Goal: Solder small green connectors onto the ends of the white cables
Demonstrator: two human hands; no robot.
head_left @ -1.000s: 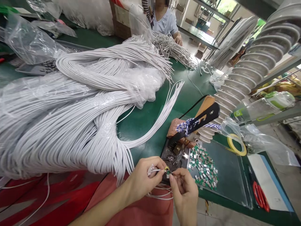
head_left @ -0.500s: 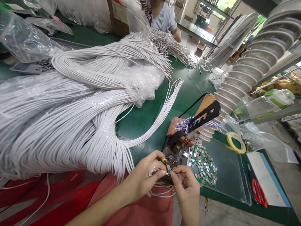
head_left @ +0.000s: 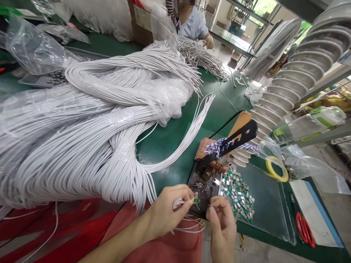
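My left hand (head_left: 174, 206) is closed, thumb and forefinger pinching a small connector (head_left: 196, 200) with a green board and a silver metal end. White wire ends (head_left: 178, 203) stick out between its fingers, and white cable (head_left: 192, 229) hangs in loops below. To the right, apart from the connector, my right hand (head_left: 223, 219) has thumb and fingertips pressed together; a thin bit shows at their tips, too small to name. Just beyond both hands lies a dark, stained tray (head_left: 204, 191). A pile of similar green-and-silver connectors (head_left: 238, 195) spreads beside my right hand.
Large bundles of white cable (head_left: 90, 146) cover the left of the green table (head_left: 167, 138). A brick (head_left: 203, 148) with a black strip tied on stands behind the tray. A ribbed hose (head_left: 296, 73), yellow tape (head_left: 276, 169) and red-handled scissors (head_left: 305, 230) are rightward. Another person (head_left: 193, 23) sits opposite.
My right hand has drawn back to the right, away from the connector. My left hand keeps hold of the connector, almost in the same place. The view has shifted slightly.
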